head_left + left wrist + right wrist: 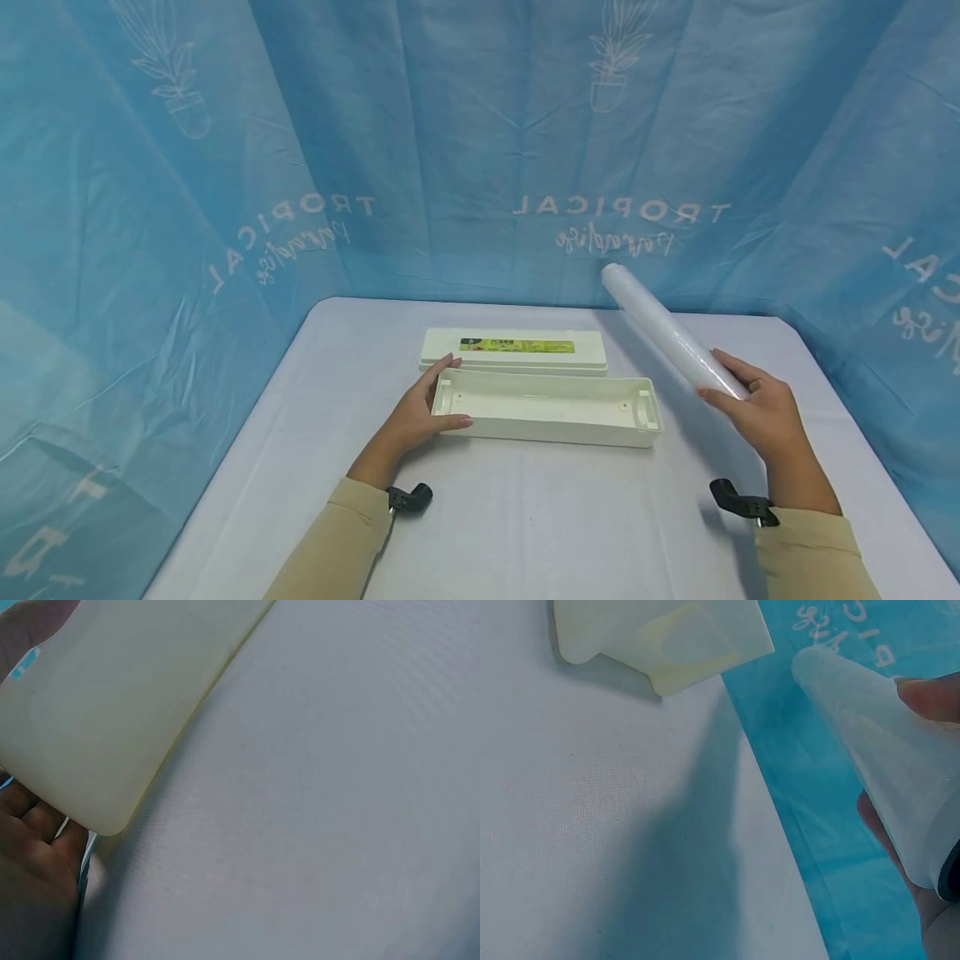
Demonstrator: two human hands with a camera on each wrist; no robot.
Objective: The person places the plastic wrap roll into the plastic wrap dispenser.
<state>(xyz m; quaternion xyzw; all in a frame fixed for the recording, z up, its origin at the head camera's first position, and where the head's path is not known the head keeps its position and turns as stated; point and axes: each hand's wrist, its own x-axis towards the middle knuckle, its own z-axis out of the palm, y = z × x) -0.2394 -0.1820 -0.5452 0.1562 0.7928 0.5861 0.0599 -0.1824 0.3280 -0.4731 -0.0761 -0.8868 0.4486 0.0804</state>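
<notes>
My left hand [408, 417] grips the left end of a long white plastic box [540, 429], thumb along the front wall and fingers at the back. The box lies open side up, with nothing inside it. In the left wrist view the outer wall of the box [135, 705] hides part of that hand. To the right, my right hand [768, 417] holds the near end of a roll of plastic wrap [667, 325], tilted with its far end up and to the left. The right wrist view shows the dark core opening of the roll [889, 742] at its near end.
Just behind the box lies a white lid [517, 362] with a yellow-green label. A white cloth covers the table [555, 525]. Blue printed curtains [465, 167] hang at its back and both sides.
</notes>
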